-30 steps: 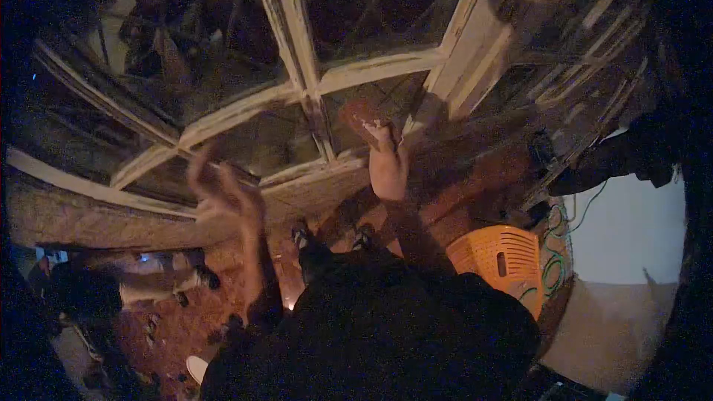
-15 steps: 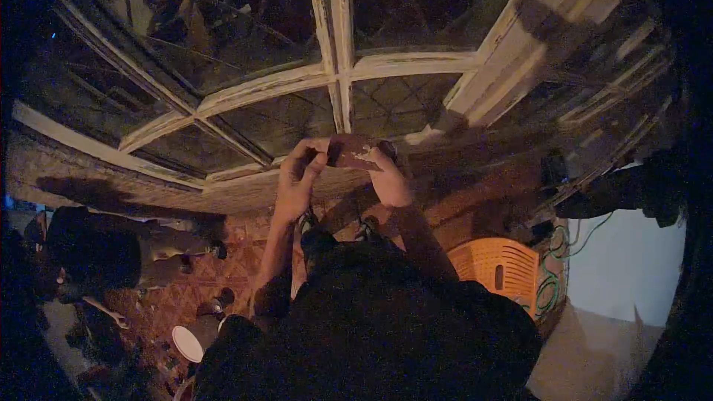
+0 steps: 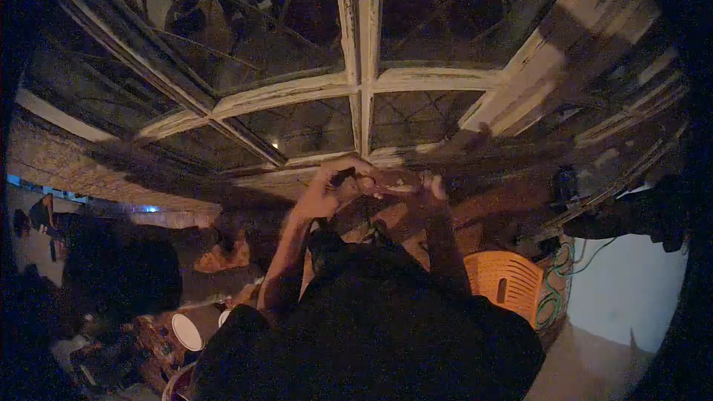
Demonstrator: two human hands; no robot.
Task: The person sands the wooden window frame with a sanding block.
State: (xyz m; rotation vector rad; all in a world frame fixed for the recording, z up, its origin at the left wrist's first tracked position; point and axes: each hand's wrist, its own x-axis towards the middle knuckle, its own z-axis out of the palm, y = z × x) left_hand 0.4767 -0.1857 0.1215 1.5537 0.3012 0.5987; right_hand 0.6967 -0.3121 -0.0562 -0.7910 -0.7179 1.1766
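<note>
A reddish-brown piece of sandpaper (image 3: 401,180) with pale worn patches is held between my two hands, in front of my chest. My left hand (image 3: 327,189) pinches its left end with bent fingers. At the other end, my right hand (image 3: 435,187) grips the sheet, its fingers partly in shadow. Just beyond my hands is a window frame (image 3: 362,89) with pale, worn and flaking bars and dark panes. Neither hand appears to touch the frame.
An orange plastic crate (image 3: 505,282) stands low on the right, beside a green hose (image 3: 549,308) and a pale blue panel (image 3: 624,289). A white round bucket lid or opening (image 3: 187,332) is at lower left. A person in dark clothing (image 3: 119,267) is at the left.
My hands have shifted down and right in view, and the sandpaper now looks narrower, tilted or folded. The window bars moved right in view. The person at left looks larger and differently posed.
</note>
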